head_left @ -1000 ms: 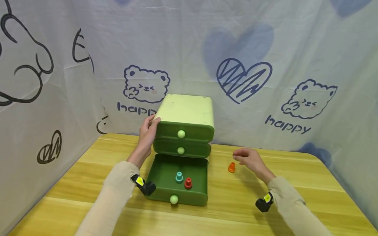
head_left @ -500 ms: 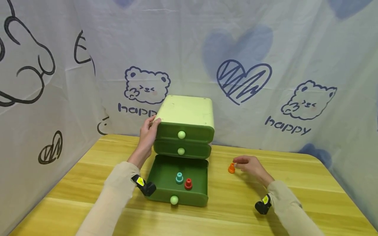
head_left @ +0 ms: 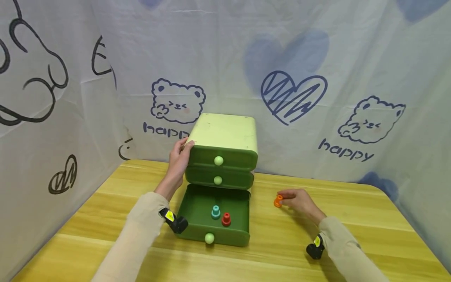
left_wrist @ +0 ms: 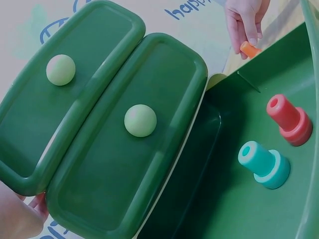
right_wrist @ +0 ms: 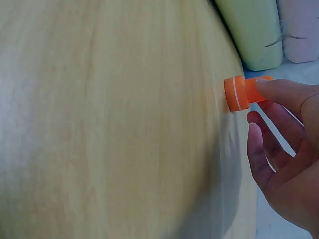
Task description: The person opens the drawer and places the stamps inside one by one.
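Note:
My left hand [head_left: 177, 158] holds the left side of a small drawer cabinet [head_left: 225, 131], its thumb at the top front corner. The cabinet has a pale yellow-green top and green drawer fronts with round knobs. Its bottom drawer [head_left: 229, 237] is pulled out, with a teal stepped peg [left_wrist: 264, 165] and a red stepped peg [left_wrist: 290, 120] standing inside. To the right of the cabinet, my right hand [head_left: 299, 200] pinches a similar orange peg [right_wrist: 244, 92] between thumb and fingers. The orange peg is at the table surface, its wide base showing beyond the fingertips.
The wooden table [head_left: 282, 250] extends in front of and beside the cabinet. A pale printed cloth [head_left: 225, 58] hangs behind it and along the left side. The two upper drawers, including the top drawer [left_wrist: 75, 94], are pushed in.
My right hand has lowered to the orange peg and now pinches it, with the peg shifted very slightly. My left hand stays on the cabinet.

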`<state>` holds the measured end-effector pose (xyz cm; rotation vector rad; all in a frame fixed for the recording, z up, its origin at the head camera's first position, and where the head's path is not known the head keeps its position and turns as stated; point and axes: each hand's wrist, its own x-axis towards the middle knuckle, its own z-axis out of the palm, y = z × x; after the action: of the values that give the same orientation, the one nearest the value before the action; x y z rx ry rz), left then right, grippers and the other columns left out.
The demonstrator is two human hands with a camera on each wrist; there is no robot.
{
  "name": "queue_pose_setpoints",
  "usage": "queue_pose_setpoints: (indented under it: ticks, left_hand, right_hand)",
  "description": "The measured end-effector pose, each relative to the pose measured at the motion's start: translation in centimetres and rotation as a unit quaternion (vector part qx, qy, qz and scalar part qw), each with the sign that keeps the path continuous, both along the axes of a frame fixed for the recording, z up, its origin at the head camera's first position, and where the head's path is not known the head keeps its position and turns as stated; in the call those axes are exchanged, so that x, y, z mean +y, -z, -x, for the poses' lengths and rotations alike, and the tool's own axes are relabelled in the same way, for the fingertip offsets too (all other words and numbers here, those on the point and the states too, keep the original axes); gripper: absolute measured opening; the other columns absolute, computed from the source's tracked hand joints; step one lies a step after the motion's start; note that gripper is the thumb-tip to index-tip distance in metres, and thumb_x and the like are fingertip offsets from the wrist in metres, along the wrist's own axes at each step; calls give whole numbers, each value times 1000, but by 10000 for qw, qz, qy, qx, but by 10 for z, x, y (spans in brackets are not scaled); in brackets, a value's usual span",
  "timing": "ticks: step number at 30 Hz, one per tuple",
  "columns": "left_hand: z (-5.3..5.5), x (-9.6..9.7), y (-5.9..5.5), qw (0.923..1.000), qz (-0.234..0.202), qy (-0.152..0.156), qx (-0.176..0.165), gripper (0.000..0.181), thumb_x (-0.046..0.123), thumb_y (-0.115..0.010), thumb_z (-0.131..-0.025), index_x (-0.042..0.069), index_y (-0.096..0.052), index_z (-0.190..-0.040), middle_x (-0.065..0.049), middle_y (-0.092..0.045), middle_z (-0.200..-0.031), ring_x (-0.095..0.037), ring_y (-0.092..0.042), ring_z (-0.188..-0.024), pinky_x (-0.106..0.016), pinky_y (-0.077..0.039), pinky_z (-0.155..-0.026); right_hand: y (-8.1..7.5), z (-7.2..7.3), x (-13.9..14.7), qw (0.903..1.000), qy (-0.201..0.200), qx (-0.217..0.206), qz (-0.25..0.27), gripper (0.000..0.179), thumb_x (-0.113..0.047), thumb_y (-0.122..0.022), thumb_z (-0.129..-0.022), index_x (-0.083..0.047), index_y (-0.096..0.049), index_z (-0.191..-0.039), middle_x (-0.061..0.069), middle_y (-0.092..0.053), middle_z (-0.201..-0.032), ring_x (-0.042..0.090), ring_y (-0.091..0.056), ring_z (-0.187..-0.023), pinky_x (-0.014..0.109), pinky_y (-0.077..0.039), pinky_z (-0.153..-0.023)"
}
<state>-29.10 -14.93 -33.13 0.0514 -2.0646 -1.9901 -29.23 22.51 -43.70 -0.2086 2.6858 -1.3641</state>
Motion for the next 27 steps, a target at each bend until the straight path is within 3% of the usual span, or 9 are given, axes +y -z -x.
queue_pose_setpoints:
  ticks: [8,16,27]
  left_hand:
    - [0,1,0,10000,-35,23,-4,55,32,-51,-99,7,-38,-146,-14,-39,-146,-29,-37,-130,-40,-32,-108]
    - [1,2,-2,10000,29,25,17,55,32,-51,-99,8,-38,-146,-15,-38,-146,-29,-35,-132,-41,-30,-110]
    - [-3,0,-1,10000,-27,27,5,55,32,-50,-99,7,-38,-146,-15,-39,-145,-28,-38,-129,-41,-34,-106]
  right_hand:
    - [0,-2,1,9997,126,203,-3,31,-5,-72,-85,5,-68,-114,18,-70,-105,23,-65,-89,31,-55,-69]
    - [-12,-12,5,9987,-157,396,-281,31,-7,-71,-86,6,-68,-114,18,-69,-106,29,-65,-97,37,-54,-81]
    - [-23,-26,-5,9987,-387,279,-181,28,-10,-72,-87,4,-70,-110,13,-71,-100,28,-65,-95,39,-53,-80]
